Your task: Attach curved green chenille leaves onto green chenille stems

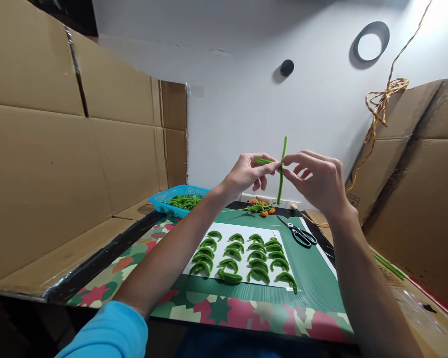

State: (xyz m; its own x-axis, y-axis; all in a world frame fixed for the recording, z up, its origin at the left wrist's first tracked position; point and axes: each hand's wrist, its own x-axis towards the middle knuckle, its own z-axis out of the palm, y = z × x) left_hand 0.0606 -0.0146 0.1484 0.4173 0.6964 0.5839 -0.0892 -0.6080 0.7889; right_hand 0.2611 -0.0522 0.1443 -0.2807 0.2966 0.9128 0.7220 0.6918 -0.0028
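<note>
Raised above the table, my left hand (pixel 251 169) is closed, with a short green pipe cleaner bundle (pixel 263 161) running through its fingers. My right hand (pixel 317 178) pinches an upright green pipe cleaner (pixel 280 186) between thumb and forefinger. The two pieces cross where the fingertips of both hands meet; whether they are joined there is hidden. Below, bent green pipe cleaner pieces (pixel 258 274) lie in rows on a white sheet (pixel 226 229).
A blue basket (pixel 160 200) with green pipe cleaner pieces (pixel 184 201) stands at back left. Orange-and-green pipe cleaner flowers (pixel 263 208) lie at the back. Scissors (pixel 300 233) rest right of the sheet. Cardboard walls (pixel 115 159) flank the table; green stems (pixel 388 263) lie far right.
</note>
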